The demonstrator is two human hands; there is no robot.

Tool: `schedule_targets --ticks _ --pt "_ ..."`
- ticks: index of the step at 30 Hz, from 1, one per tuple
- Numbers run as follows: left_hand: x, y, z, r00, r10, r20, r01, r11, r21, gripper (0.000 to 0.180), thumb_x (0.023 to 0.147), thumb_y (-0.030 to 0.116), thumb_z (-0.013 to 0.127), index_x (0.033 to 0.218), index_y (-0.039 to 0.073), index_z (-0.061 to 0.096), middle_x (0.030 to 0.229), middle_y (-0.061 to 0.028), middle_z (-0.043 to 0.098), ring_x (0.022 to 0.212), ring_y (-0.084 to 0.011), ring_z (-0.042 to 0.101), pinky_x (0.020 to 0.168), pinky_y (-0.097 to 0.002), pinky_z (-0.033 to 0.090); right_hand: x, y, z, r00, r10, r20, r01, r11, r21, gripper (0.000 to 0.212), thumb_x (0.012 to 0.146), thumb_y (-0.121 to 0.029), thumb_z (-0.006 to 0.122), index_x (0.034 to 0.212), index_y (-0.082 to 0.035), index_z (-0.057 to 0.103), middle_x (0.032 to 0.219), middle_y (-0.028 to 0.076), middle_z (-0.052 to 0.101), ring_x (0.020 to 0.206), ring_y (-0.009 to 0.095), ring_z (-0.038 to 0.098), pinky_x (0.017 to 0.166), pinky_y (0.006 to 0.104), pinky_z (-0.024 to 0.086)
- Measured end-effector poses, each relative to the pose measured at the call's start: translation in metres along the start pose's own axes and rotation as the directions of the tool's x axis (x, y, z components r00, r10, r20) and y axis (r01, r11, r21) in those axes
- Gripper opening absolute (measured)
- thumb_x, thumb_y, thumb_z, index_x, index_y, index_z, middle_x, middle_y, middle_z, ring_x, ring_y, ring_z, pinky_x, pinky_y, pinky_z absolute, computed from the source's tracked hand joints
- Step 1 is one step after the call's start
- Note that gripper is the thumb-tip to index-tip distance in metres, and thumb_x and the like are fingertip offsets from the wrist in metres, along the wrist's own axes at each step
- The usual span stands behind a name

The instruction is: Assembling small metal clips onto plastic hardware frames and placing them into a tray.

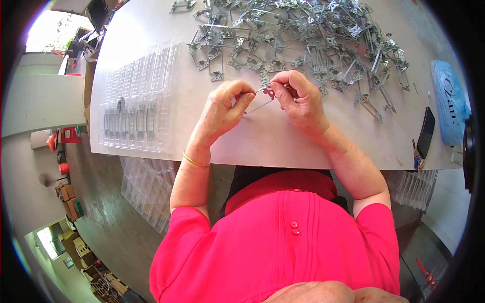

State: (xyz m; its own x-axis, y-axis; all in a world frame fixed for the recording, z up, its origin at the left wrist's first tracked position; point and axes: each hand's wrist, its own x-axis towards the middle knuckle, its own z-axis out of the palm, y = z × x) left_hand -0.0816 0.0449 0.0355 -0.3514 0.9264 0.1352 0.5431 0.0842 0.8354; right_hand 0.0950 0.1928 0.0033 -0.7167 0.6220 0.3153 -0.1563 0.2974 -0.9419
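Head view shows both hands pinching one thin metal clip (262,96) just above the worktop (303,146): left hand (222,108) fingers closed on its lower-left end, right hand (298,96) fingers closed on its upper-right end, long axis slanting between them

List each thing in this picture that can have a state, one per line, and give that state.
Left hand: pinching one end of the small metal part.
Right hand: gripping the other end.
Small metal part: held between both hands, above the table.
Pile of metal brackets: loose, tangled.
Clear plastic tray: flat on the table, a few slots filled.
Black phone: lying flat, screen dark.
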Motion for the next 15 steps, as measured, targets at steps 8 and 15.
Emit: schedule_targets --ticks 8,15 --pt "-0.002 -0.002 -0.006 0.997 0.079 0.007 -0.079 0.992 0.097 0.007 0.096 0.006 0.076 0.099 0.001 0.073 0.086 -0.0069 0.068 0.075 -0.0169 0.061 0.070 -0.0329 0.051 0.007 0.000 0.004 0.986 -0.147 -0.078 0.141 0.987 -0.076 0.009 0.099 0.000 0.077 0.106 -0.005 0.074 0.097 0.004 0.066 0.075 0.009 0.060 0.065 0.0260 0.049" --pt "0.007 -0.018 0.009 0.975 0.196 -0.105 -0.200 0.979 -0.035 0.007 0.092 0.007 0.077 0.096 0.003 0.073 0.083 -0.0095 0.068 0.076 -0.0224 0.067 0.071 -0.0359 0.054 0.007 -0.007 -0.008 0.978 -0.199 -0.067 0.172 0.944 -0.282 0.005 0.101 -0.001 0.076 0.105 -0.004 0.076 0.099 0.001 0.067 0.085 0.009 0.059 0.073 0.0239 0.049"
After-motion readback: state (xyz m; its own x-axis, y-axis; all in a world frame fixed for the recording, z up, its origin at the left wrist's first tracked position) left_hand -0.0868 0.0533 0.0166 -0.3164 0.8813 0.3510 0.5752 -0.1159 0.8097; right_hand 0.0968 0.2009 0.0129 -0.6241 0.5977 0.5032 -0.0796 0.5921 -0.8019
